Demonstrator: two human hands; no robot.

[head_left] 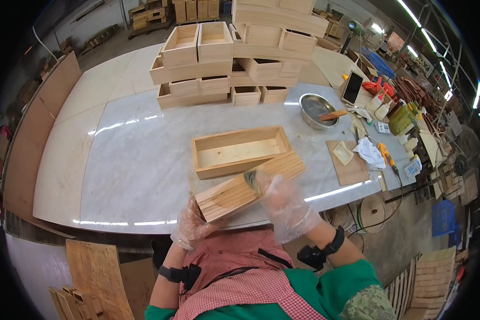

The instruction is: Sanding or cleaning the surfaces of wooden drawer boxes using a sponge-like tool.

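The left hand (191, 223), in a clear glove, grips the left end of a long wooden piece (226, 200) at the table's (138, 170) near edge, and the right hand (284, 200) pinches a blurry dark pad (252, 183) against its top. An open wooden box (208, 166) sits just behind it, and a shiny bowl (313, 106) stands toward the table's far right corner.

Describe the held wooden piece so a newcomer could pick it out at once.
On the big grey-topped table, find the stacked wooden boxes at the far side. Come nearer, past the lone open box, to the long wooden piece held by the left hand. Unlike that box, it shows a flat, striped-grain face, not a hollow.
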